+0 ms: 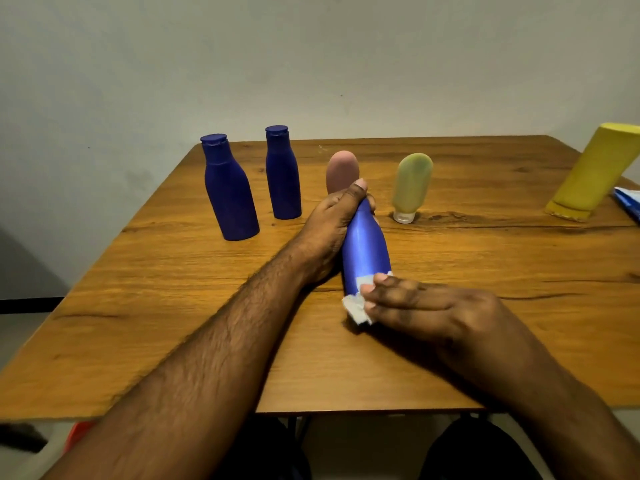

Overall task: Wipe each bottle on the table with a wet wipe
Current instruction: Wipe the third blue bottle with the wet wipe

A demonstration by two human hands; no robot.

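A blue bottle [365, 247] lies tilted over the middle of the wooden table [485, 306], top end away from me. My left hand [332, 223] grips its neck end, thumb on top. My right hand [426, 306] presses a white wet wipe [356, 308] against the bottle's base end, fingers stretched along it. Two dark blue bottles [228, 188] [282, 173] stand upright at the back left. A pink bottle [341, 169] stands behind my left hand, partly hidden. A pale green bottle [412, 187] stands on its white cap to the right.
A large yellow bottle [595, 171] stands cap-down at the far right edge. Beside it lies a blue and white packet [628, 202], cut off by the frame. A wall runs behind the table. My knees show under the near table edge.
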